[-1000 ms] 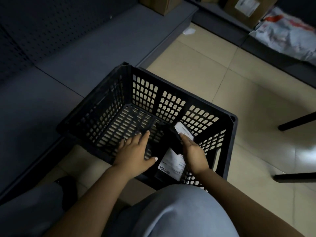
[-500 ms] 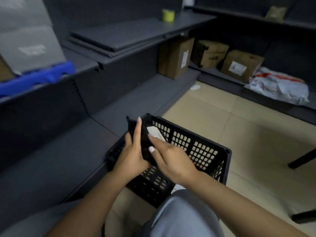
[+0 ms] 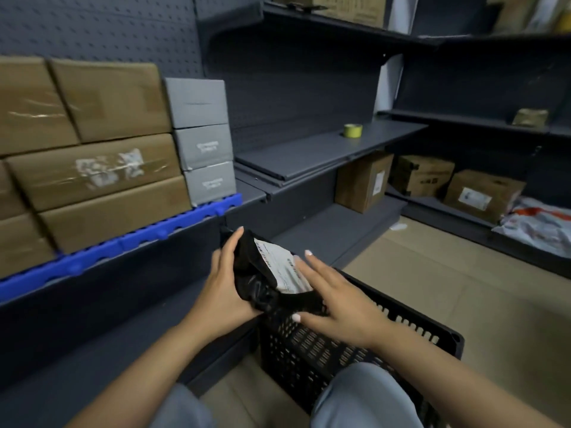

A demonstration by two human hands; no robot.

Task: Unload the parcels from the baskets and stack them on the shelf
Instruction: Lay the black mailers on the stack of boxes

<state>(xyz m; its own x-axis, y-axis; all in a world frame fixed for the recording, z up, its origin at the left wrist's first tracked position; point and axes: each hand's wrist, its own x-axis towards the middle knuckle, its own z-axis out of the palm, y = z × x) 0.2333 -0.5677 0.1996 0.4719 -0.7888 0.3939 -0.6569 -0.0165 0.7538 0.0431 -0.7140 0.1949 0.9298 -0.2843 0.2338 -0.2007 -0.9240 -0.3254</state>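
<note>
A soft black parcel with a white label is held up above the left rim of the black plastic basket. My left hand holds it from the left, the fingers running up its side. Laid flat on the label are the straight fingers of my right hand, and its thumb reaches under the parcel's lower edge. The basket stands on the floor between my knees. The dark grey shelf runs ahead and to the left.
Brown cardboard boxes and three grey boxes are stacked on a blue pallet strip on the left shelf. A tape roll lies on the middle shelf board. More boxes and a white bag sit low at the right.
The parcel has been lifted out of the basket in both hands and brought higher and to the left. My view has swung up from the basket to the shelves.
</note>
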